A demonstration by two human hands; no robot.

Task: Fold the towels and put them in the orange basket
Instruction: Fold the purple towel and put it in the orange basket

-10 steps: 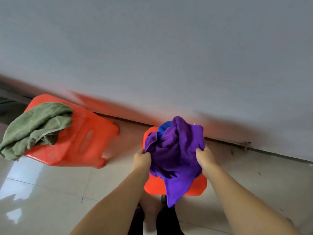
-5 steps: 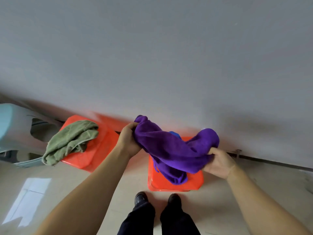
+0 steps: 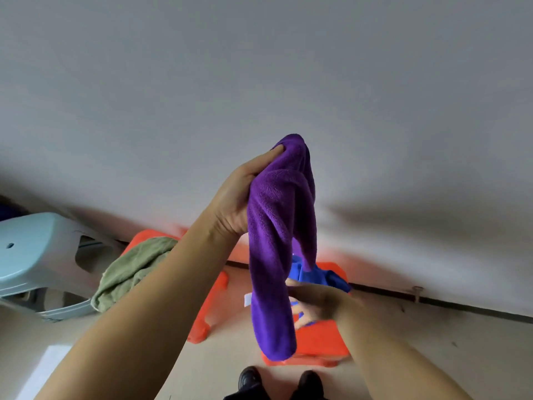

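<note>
My left arm extends forward and upward, and my left hand (image 3: 239, 197) is raised, its thumb and fingers gripping the upper end of the purple towel (image 3: 274, 255), which hangs straight down from the grip. My right forearm runs in from the lower right, and my right hand (image 3: 314, 304) sits lower, just behind the hanging towel, with its fingers (image 3: 300, 313) spread and blurred. I cannot tell whether my right hand touches anything.

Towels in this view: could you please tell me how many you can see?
3: purple towel hanging from the left hand, blue towel on the near orange stool, green towel on the far one. More may be hidden.
</note>
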